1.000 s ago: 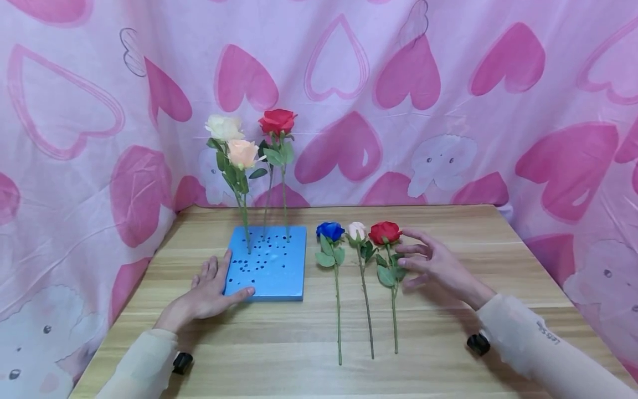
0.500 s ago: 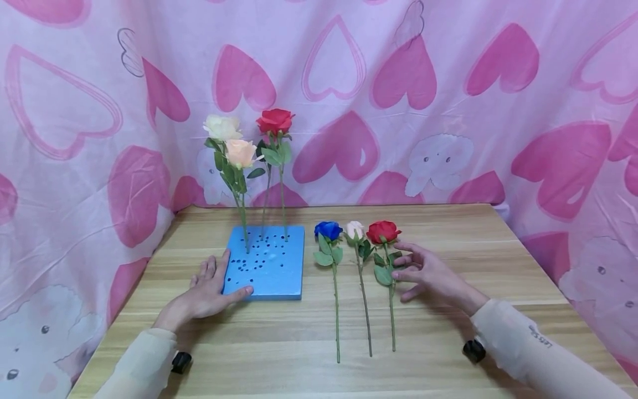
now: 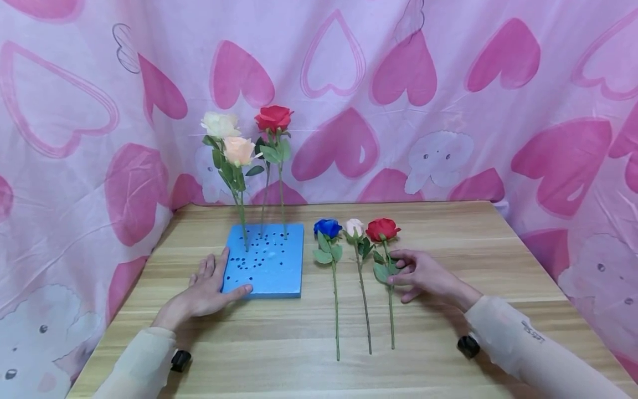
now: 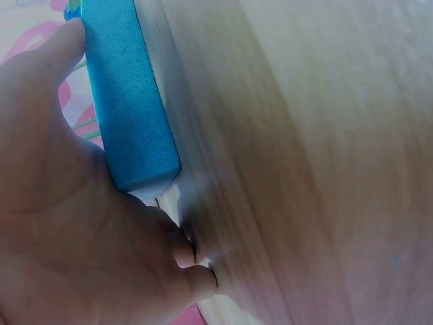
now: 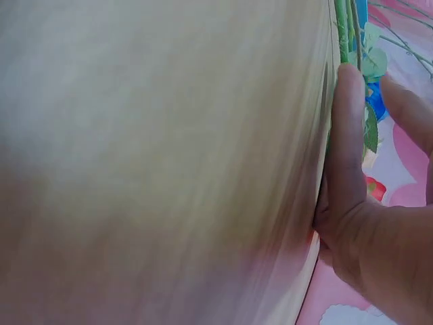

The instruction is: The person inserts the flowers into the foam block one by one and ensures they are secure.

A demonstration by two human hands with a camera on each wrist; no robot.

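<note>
My left hand lies flat against the left and front edges of a blue foam block, fingers extended and thumb on its front corner. In the left wrist view the palm touches the block's side. My right hand is at a red rose lying on the table, its fingertips right at the leaves and stem. In the right wrist view a finger points along the tabletop beside green stems, apart from the digit opposite. A pale pink rose and a blue rose lie left of the red one.
In the holes at the block's back stand a cream rose, a peach rose and another red rose, upright and tall. A pink heart-patterned curtain hangs behind and beside the wooden table.
My right hand has moved slightly left and down from the red rose's bloom to its leaves and stem, with its fingers drawn closer together. The left hand stays on the block.
</note>
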